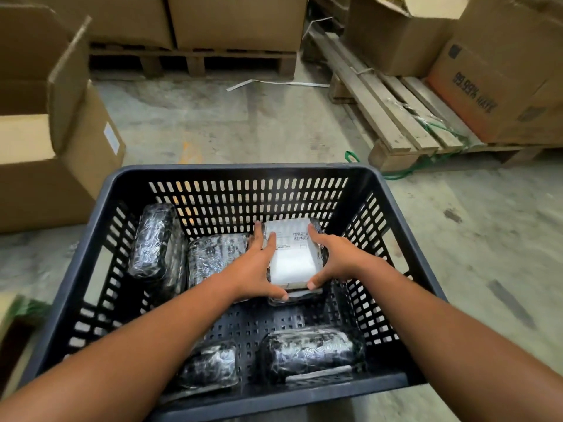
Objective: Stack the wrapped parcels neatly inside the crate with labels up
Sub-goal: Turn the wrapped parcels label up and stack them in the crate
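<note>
— Where's the parcel?
— Mid-frame, inside the crate (91,239): the labelled parcel (294,257) faces up, left hand (259,269) and right hand (335,257) gripping its sides, fingers (313,236) spread along the edges.

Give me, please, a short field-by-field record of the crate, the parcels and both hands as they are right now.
crate: dark slotted plastic crate on a concrete floor
held parcel: labelled parcel, white label facing up, at the far middle-right of the crate
left hand: left hand gripping the parcel's left edge
right hand: right hand gripping its right edge
under it: seems to rest on another wrapped parcel
other parcels: four black wrapped parcels, no labels showing
surroundings: cardboard boxes, wooden pallets
</note>
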A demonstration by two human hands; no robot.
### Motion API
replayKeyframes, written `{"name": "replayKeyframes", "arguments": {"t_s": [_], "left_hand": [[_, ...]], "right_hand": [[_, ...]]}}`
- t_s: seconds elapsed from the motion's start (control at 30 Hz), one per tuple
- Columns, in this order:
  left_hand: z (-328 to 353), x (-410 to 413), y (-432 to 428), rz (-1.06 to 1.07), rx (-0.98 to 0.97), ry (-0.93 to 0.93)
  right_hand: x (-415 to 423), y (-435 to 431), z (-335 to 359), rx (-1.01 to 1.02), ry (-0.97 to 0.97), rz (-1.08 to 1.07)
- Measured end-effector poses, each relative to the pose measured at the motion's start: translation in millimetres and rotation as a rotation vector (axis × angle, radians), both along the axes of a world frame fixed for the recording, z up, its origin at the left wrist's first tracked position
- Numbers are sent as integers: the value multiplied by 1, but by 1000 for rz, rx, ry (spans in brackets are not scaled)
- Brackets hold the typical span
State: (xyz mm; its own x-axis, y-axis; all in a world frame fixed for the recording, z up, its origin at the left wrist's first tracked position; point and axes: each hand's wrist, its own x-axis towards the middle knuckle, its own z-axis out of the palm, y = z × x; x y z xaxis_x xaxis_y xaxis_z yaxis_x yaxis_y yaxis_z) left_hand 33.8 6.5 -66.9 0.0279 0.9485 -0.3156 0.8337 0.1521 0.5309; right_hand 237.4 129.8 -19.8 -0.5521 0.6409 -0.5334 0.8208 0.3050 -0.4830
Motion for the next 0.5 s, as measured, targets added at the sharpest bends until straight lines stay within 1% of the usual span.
{"name": "replayKeyframes", "arguments": {"t_s": [0.33,0.5], "left_hand": [[0,4,-1,28,-25,-3],[27,4,-2,6,-46,18]], "right_hand": [[-4,-14,13,1,-7,-29],[-6,-26,21,95,0,10]]}}
